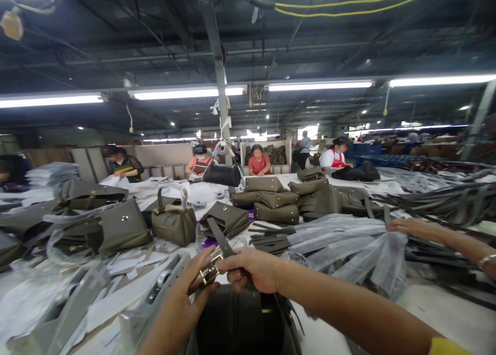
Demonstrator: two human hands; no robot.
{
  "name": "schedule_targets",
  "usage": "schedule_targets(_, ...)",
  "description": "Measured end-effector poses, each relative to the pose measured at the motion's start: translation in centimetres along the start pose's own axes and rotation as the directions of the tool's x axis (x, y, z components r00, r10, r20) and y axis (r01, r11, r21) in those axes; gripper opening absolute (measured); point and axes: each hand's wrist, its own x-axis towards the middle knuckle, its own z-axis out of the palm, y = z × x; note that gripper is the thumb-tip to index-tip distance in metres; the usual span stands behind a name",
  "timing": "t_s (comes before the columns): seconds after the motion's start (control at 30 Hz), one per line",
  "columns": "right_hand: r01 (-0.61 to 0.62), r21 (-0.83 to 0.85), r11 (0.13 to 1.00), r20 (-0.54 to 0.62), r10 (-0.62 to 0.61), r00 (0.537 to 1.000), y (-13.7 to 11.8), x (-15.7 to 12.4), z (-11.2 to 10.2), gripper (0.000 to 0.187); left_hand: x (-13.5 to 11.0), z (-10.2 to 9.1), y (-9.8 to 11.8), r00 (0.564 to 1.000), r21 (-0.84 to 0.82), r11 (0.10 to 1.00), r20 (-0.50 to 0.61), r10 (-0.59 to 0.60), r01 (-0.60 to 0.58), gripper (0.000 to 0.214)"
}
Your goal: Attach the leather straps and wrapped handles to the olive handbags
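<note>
An olive-grey strap (pixel 220 236) with a gold buckle (pixel 209 273) rises over the open top of a dark bag (pixel 240 324) at the near table edge. My right hand (pixel 251 268) is closed around the strap just behind the buckle. My left hand (pixel 182 306) comes up from below, and its fingers pinch the buckle from the left side. The bag's interior is dark and I cannot make out what is inside.
Olive handbags (pixel 174 223) and a stack of flat ones (pixel 271 200) cover the table. Straps in clear plastic sleeves (pixel 349 246) lie to the right, with another person's hand (pixel 403 226) on them. Paper scraps (pixel 127 272) lie left. Several workers sit across the table beside a post (pixel 220 112).
</note>
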Motion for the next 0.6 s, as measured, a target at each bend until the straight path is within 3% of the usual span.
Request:
schedule_targets(0.07, 0.078, -0.053, 0.996, -0.084, -0.083, 0.993, -0.2, 0.0, 0.4, 0.037, -0.3, -0.1, 0.2, 0.998, 0.069, 0.998, -0.061, -0.001, 0.006, 0.061)
schedule_targets(0.17, 0.151, -0.191, 0.970, -0.152, -0.182, 0.972, -0.3, -0.3, 1.1, 0.034, -0.7, -0.3, 0.6, 0.987, 0.302, 0.951, -0.115, 0.114, -0.074, 0.047)
schedule_targets(0.33, 0.215, -0.359, 0.908, -0.157, -0.285, 0.945, -0.1, -0.8, 1.9, 0.038, -1.0, -0.2, 0.9, 0.976, 0.507, 0.856, -0.120, 0.179, -0.095, 0.046)
schedule_targets(0.47, 0.238, -0.452, 0.860, -0.136, -0.330, 0.934, 0.2, -0.5, 1.8, 0.049, -1.0, -0.3, 0.8, 0.984, 0.480, 0.875, -0.113, 0.135, -0.065, 0.042)
schedule_targets(0.6, 0.274, -0.505, 0.819, -0.130, -0.385, 0.914, 0.2, -0.5, 1.2, 0.065, -0.7, -1.3, 0.9, 0.987, 0.209, 0.974, -0.148, -0.060, 0.090, 0.041)
